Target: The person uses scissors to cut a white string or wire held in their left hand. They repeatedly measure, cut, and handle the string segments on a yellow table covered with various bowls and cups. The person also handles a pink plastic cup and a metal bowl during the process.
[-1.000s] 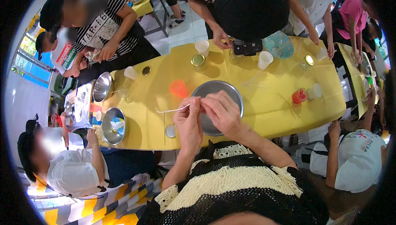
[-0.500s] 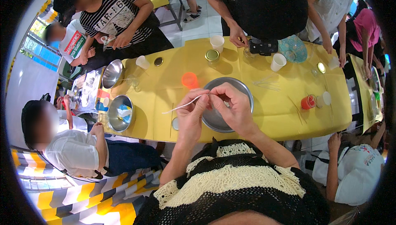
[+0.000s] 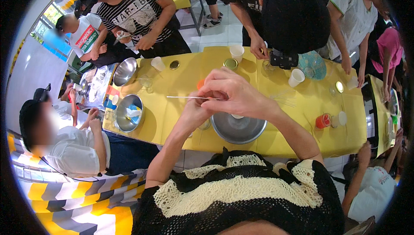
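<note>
Across one long, yellow-covered table stand a round grey metal basin and, further left, a shiny silver metal bowl. Above the table beside the basin, the right hand pinches a thin, straight white strand pointing leftward; the left hand curls beneath, touching the right, its own grip too hidden to tell.

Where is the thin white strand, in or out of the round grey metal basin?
Out: the strand juts left from the left hand and right hand, outside the basin; other end hidden.
</note>
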`<action>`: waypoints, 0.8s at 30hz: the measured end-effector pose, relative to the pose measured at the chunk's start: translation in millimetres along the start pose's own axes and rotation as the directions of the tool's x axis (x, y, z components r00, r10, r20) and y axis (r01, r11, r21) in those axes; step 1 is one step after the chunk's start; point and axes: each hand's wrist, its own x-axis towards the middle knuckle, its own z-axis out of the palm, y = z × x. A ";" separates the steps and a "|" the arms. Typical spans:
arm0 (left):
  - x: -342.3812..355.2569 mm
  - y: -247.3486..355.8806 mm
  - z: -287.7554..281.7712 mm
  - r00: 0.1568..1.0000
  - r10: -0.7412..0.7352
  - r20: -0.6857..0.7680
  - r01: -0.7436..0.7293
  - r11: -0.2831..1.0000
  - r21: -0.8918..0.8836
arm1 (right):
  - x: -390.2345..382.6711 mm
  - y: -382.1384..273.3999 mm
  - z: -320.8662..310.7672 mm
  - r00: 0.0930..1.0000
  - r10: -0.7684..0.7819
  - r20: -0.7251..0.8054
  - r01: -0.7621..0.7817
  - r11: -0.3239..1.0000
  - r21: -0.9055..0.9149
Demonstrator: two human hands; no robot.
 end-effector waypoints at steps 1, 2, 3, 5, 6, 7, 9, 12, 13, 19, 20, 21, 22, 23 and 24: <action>2.7 -1.0 -2.2 0.999 0.039 -0.010 -0.037 0.991 0.126 | 2.6 1.0 0.2 0.999 -0.038 -0.019 0.037 0.997 -0.071; 4.3 -2.5 -4.7 0.997 0.076 -0.017 -0.069 0.965 0.253 | 4.5 3.2 1.5 0.996 -0.078 -0.036 0.072 0.988 -0.139; 5.5 -3.8 -6.9 0.993 0.112 -0.020 -0.097 0.922 0.375 | 6.5 4.3 2.5 0.992 -0.119 -0.051 0.106 0.973 -0.207; 7.0 -7.1 -8.2 0.982 0.186 -0.014 -0.171 0.929 0.329 | 10.2 2.6 4.1 0.993 -0.118 -0.017 0.110 0.963 -0.245; 6.7 -7.7 -8.8 0.975 0.222 -0.013 -0.208 0.929 0.305 | 12.1 1.7 5.4 0.993 -0.116 -0.001 0.112 0.958 -0.263; 5.3 -5.7 -9.5 0.981 0.194 -0.021 -0.180 0.940 0.290 | 13.9 1.7 7.2 0.990 -0.140 0.004 0.135 0.946 -0.296; 2.8 -0.1 -9.6 0.990 0.137 -0.031 -0.125 0.958 0.258 | 16.1 3.4 10.0 0.983 -0.186 0.010 0.176 0.915 -0.362; 4.1 -4.3 -22.0 0.998 0.036 0.043 -0.043 0.984 0.172 | 22.3 6.9 7.8 0.994 -0.095 -0.054 0.091 0.993 -0.072; 2.6 -1.7 -23.5 0.999 -0.004 0.036 -0.002 0.984 0.176 | 23.6 6.9 4.4 0.999 0.011 -0.036 -0.008 0.998 0.069; -5.4 6.7 -29.3 0.993 -0.057 0.108 0.068 0.993 -0.092 | 30.0 2.5 -12.8 0.980 0.188 0.061 -0.197 0.904 0.380; -6.7 9.4 -28.2 0.990 -0.094 0.105 0.108 0.984 -0.145 | 30.9 3.2 -12.5 0.981 0.188 0.043 -0.190 0.910 0.369; -9.0 14.5 -26.0 0.986 -0.130 0.105 0.148 0.969 -0.197 | 31.7 4.0 -11.7 0.982 0.187 0.025 -0.184 0.915 0.359; -10.5 17.1 -24.8 0.980 -0.165 0.107 0.187 0.950 -0.249 | 32.4 5.2 -11.1 0.982 0.186 0.007 -0.177 0.921 0.348; -11.0 16.0 -25.9 0.979 -0.162 0.121 0.190 0.942 -0.277 | 33.5 6.3 -11.7 0.984 0.177 -0.003 -0.165 0.925 0.343; -11.3 13.3 -28.1 0.978 -0.159 0.136 0.194 0.932 -0.305 | 34.8 7.9 -12.5 0.986 0.167 -0.013 -0.153 0.929 0.337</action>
